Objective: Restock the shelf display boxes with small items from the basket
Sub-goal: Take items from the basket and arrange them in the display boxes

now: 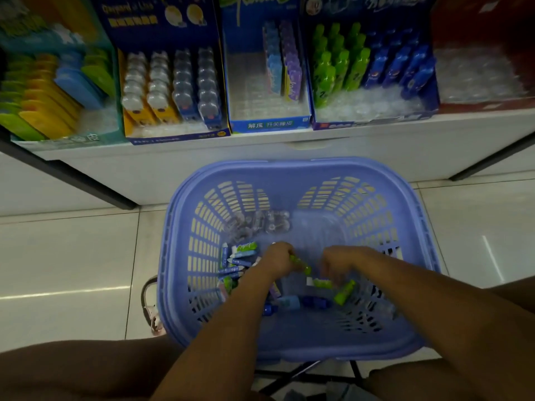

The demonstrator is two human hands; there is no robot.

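1. Left grip clasps a green bottle-shaped item low inside the blue basket.
2. Right grip curls over loose green items. It is blurred and perhaps pinching one, but I cannot tell.

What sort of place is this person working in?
Most likely a small shop, perhaps stationery or novelties. Printed cardboard display boxes of packaged goods line a white shelf, and the left hand holds a small green bottle-shaped item inside a lilac plastic basket of loose stock.
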